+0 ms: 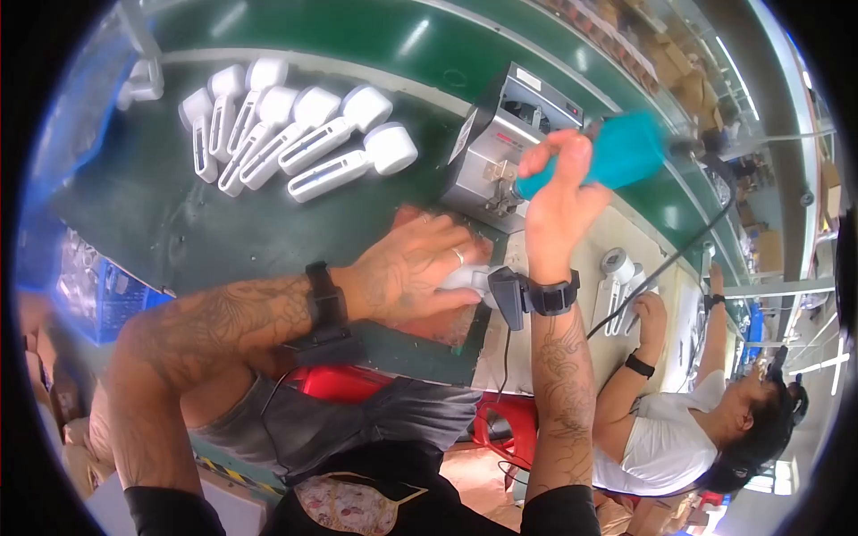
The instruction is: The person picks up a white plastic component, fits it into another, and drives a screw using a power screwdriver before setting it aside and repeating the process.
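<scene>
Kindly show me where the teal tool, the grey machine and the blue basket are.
Teal tool (626, 150): head view, its blurred body.
Grey machine (485, 159): head view, its front face.
Blue basket (130, 302): head view, its wall.

We see a dark green worktop (170, 241), its surface bare at the left and running into a beige section (500, 353) on the right. Toward its far left side, seven white handheld devices (329, 176) lie fanned out, round heads away from us and long slotted handles nearer. A grey boxy machine (487, 161) stands to their right. Closer to us lies a reddish-brown pad (438, 330), partly covered. On the beige section, we make out at least two more white devices (615, 299).
</scene>
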Demonstrator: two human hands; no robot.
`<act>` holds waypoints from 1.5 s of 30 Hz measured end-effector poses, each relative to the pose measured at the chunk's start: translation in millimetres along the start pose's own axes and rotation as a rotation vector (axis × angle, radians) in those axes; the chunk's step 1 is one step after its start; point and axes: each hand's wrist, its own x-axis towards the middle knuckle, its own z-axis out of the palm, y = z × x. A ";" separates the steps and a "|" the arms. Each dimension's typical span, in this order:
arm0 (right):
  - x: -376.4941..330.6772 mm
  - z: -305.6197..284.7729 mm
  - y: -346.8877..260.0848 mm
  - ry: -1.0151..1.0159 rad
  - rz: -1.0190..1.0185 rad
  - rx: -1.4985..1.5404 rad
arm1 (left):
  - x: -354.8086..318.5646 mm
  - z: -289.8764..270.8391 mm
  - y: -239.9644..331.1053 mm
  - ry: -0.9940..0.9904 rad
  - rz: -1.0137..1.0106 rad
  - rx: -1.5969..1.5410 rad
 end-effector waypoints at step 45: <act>-8.6 1.7 -18.1 0.056 0.017 0.073 | -1.9 -3.0 -3.4 0.111 0.111 0.099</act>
